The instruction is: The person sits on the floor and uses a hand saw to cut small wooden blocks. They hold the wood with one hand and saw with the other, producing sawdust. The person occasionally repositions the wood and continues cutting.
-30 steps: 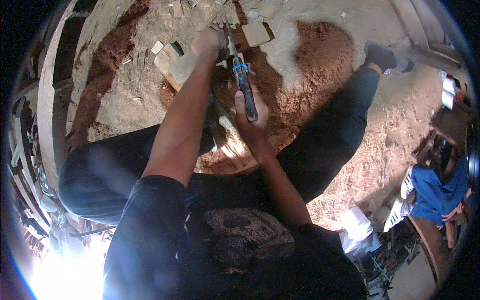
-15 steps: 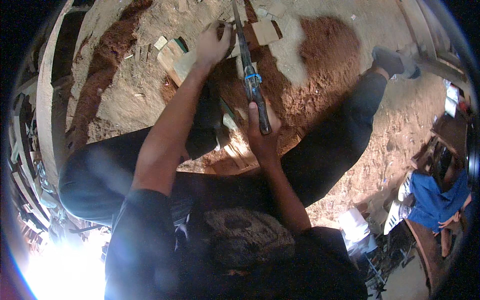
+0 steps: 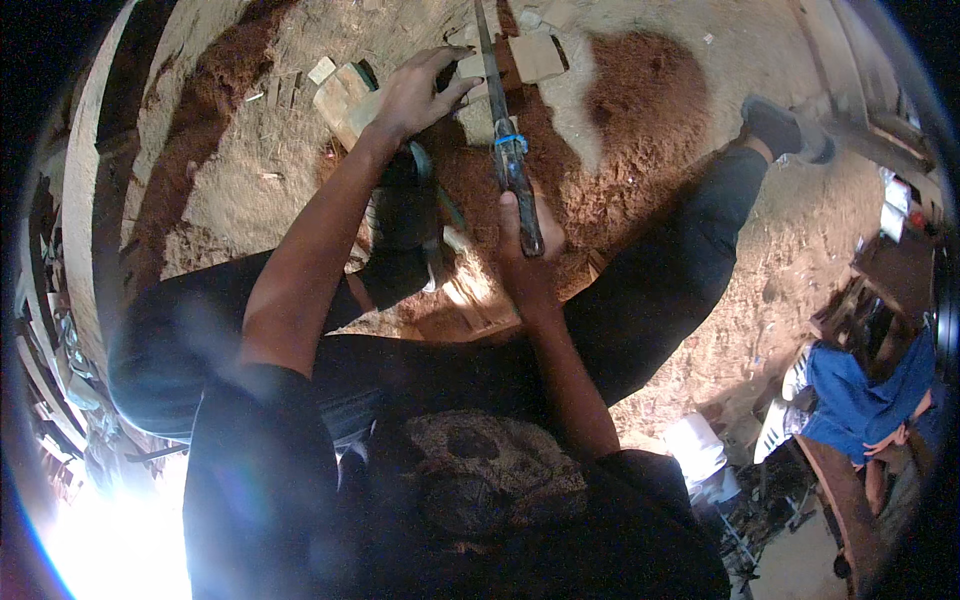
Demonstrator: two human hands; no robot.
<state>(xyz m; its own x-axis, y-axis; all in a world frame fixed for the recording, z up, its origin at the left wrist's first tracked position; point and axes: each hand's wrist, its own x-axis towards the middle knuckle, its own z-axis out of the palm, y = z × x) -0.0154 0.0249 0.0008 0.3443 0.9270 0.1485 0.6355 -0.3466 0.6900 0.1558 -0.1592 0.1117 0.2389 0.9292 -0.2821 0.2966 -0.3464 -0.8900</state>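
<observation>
In the head view, the right hand (image 3: 514, 252) is closed round the dark handle of a long-bladed tool (image 3: 500, 110), the thumb laid along the handle below a blue tie (image 3: 510, 144). The tool points away from the body, its blade running over the dirt floor (image 3: 235, 185) toward that floor's far edge, where the tip passes out of sight. The left hand (image 3: 410, 97) lies to the left of the blade, fingers and thumb spread apart and pinching nothing that I can make out. A pale piece of wood (image 3: 471, 66) shows just beyond its gap; whether they touch, I cannot tell. Near the floor's far edge, a squarish wooden block (image 3: 537, 58) lies just right of the blade, and a larger wooden block (image 3: 344, 103) sits left of the left hand.

The step in hand looks to be handling the blade among the wood pieces: the right hand is firmly set on the tool, while the left seems free, either to reach for a piece or to steady one. Any next move would call for keeping those spread fingers off the blade's edge and the wood steadied before the blade bears on it
</observation>
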